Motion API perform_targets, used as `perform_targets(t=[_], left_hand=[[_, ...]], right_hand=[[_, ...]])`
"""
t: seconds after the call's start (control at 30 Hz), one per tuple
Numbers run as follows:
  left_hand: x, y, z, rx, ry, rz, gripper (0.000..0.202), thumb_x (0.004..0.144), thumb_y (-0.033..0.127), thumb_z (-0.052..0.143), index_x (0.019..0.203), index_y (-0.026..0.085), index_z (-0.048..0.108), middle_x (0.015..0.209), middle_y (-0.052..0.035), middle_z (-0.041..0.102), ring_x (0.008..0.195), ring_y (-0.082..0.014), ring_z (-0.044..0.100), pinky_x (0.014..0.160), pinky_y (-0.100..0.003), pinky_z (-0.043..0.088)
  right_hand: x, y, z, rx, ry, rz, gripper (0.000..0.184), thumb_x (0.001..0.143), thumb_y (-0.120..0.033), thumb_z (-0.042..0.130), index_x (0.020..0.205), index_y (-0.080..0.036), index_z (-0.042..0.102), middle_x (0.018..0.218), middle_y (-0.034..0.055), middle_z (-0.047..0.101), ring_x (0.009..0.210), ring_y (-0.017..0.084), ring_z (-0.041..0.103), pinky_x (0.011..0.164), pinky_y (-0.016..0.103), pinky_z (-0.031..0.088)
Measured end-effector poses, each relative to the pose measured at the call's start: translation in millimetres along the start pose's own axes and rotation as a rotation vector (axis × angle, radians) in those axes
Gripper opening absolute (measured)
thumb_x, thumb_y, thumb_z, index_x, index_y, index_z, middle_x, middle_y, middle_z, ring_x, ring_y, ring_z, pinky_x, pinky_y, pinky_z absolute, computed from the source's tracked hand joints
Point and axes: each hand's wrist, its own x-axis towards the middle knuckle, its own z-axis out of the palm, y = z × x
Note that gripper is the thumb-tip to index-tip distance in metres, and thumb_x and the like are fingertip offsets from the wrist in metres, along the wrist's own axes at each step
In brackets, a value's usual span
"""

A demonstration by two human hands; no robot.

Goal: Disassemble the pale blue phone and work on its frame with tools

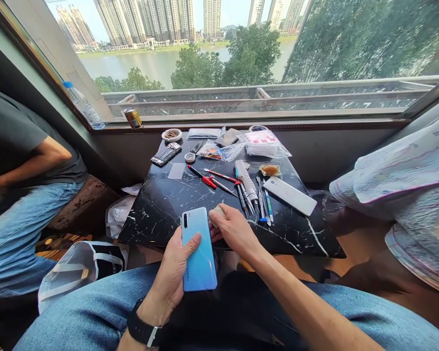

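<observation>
My left hand (172, 273) holds a light blue phone (199, 251), back side up with its camera at the top left, over my lap at the near edge of the black marble table (161, 204). My thumb lies across the phone's left edge. My right hand (234, 229) is closed on a small pale object (216, 212), perhaps a wad or cloth, pressed against the phone's upper right edge.
On the table lie red-handled screwdrivers (208, 180), a grey tool (246, 178), tweezers and pens (263, 200), a white phone (289, 196), tape rolls, plastic bags (263, 142) and a small dish (171, 134). A person in jeans sits at left. A can (132, 117) and bottle (83, 105) stand on the sill.
</observation>
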Motion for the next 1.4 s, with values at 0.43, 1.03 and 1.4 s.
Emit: perform_targets(t=[0.43, 1.03, 1.4], left_hand=[[-3.5, 3.4, 6.7, 0.054, 0.086, -0.027, 0.061, 0.072, 0.038, 0.086, 0.123, 0.017, 0.062, 0.111, -0.0128, 0.076, 0.09, -0.0271, 0.074, 0.079, -0.035, 0.061], [-2.1, -1.8, -0.9, 0.152, 0.056, -0.013, 0.058, 0.078, 0.043, 0.08, 0.127, 0.019, 0.059, 0.112, -0.0103, 0.072, 0.078, -0.0186, 0.068, 0.064, -0.027, 0.057], [-2.7, -2.0, -4.5, 0.102, 0.036, -0.001, 0.061, 0.079, 0.04, 0.081, 0.133, 0.02, 0.058, 0.12, -0.0107, 0.072, 0.098, -0.0243, 0.071, 0.079, -0.031, 0.059]], right_hand=[[1.1, 0.8, -2.4, -0.148, 0.051, -0.061, 0.024, 0.091, -0.027, 0.051, 0.069, -0.025, 0.041, 0.058, -0.0034, 0.061, 0.049, 0.016, 0.065, 0.045, 0.026, 0.056], [2.1, -3.5, -12.3, -0.002, -0.147, 0.05, 0.022, 0.093, -0.023, 0.05, 0.072, -0.021, 0.047, 0.064, -0.0012, 0.066, 0.055, 0.015, 0.068, 0.053, 0.027, 0.061], [0.8, -5.6, -15.4, 0.073, -0.233, 0.078, 0.02, 0.095, -0.018, 0.051, 0.075, -0.018, 0.051, 0.066, -0.0021, 0.066, 0.057, 0.012, 0.068, 0.056, 0.023, 0.062]])
